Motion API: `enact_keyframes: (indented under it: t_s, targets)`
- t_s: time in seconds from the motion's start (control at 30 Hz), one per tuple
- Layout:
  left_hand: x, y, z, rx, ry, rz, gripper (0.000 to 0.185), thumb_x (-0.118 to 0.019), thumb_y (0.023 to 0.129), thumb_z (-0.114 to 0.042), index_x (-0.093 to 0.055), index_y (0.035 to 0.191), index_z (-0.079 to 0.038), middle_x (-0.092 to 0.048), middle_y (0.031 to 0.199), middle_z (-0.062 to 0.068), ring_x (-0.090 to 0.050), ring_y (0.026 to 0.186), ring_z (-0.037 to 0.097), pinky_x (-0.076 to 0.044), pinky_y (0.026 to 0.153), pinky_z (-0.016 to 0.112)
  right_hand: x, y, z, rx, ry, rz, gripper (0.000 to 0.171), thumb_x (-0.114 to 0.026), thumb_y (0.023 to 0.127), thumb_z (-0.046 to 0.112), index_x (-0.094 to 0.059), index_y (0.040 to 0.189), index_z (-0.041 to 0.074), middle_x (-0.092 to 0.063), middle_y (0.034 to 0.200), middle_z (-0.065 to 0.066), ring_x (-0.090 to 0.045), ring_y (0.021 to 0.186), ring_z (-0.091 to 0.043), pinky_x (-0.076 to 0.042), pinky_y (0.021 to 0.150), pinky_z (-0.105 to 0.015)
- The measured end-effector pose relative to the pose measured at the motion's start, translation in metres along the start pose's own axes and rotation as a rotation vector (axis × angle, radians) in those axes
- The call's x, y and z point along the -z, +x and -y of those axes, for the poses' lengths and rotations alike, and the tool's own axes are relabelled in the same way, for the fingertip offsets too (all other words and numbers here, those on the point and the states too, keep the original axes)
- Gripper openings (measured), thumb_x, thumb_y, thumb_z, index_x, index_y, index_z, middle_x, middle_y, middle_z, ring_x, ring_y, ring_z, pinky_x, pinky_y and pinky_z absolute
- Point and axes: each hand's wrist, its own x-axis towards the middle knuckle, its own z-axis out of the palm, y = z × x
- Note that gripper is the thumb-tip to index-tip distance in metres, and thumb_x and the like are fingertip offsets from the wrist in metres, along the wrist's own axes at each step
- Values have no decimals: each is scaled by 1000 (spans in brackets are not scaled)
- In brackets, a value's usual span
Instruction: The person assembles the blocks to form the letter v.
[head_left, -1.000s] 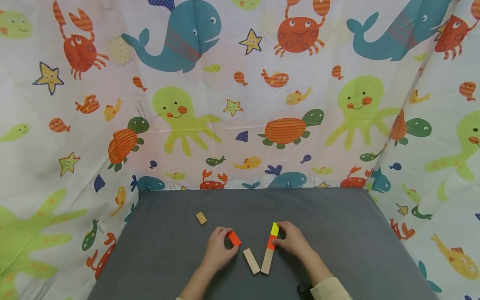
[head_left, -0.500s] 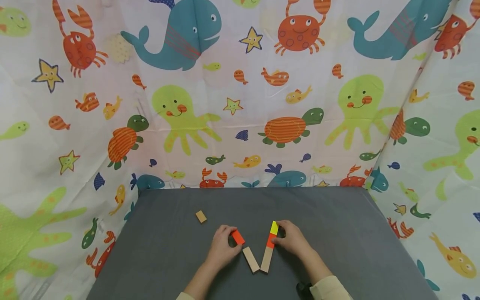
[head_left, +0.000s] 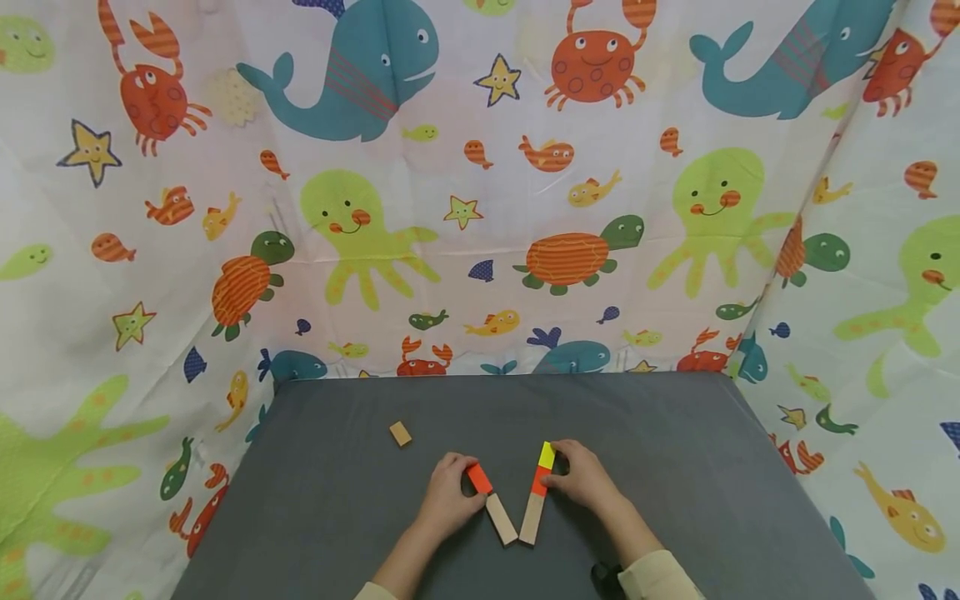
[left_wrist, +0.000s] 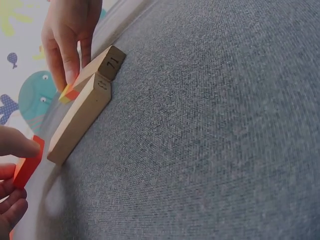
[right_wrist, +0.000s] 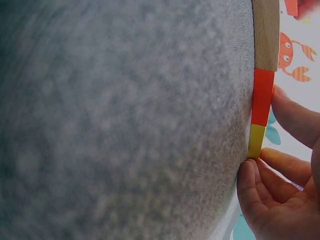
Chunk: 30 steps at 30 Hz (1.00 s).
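My left hand (head_left: 446, 500) pinches a red wooden block (head_left: 480, 478) between thumb and fingers, at the far end of a plain wooden block (head_left: 502, 520). In the left wrist view a narrow gap shows between that red block (left_wrist: 29, 162) and the plain block (left_wrist: 80, 120). My right hand (head_left: 587, 478) holds the far part of a straight row: its thumb touches the side of another red block (right_wrist: 263, 97), and its fingers are at the end of a yellow block (right_wrist: 256, 141). A second plain block (head_left: 532, 519) forms the near end of this row.
A small plain block (head_left: 401, 433) lies apart, toward the back left of the grey cloth-covered table (head_left: 675, 467). The two plain blocks' near ends meet or almost meet, making a V. A curtain (head_left: 480, 192) printed with sea animals hangs behind the table.
My left hand has moved the red block rightward, close to the far end of the left plain block. My right hand has stayed at the yellow and red blocks.
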Motion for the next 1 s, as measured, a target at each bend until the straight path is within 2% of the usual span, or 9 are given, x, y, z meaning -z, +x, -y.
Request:
enact_keyframes:
  t_s: [0.43,0.67,1.0]
  targets:
    - [-5,4,2,24,0,36,54,-87,72,-16,-69,122,-4,-61,115,8,-59,110,31,-48,97,53,0,0,2,-5,1,-8,66,-86,81,25,-60,136,-1,-57,139,-21,-55,127,-40,-43,106,-56]
    - [-7,5,6,43,-39,49,53,-86,75,-17,-69,123,-5,-61,117,9,-59,112,31,-48,99,54,0,-1,2,1,7,-6,66,-86,81,25,-60,136,-1,-57,139,-21,-55,127,-40,-43,106,-56]
    - [-10,4,11,-15,-18,27,38,-79,86,-13,-70,121,-5,-62,113,7,-60,109,27,-49,96,48,0,-2,2,-1,6,-14,67,-86,81,25,-59,137,-1,-56,140,-22,-54,128,-41,-42,106,-57]
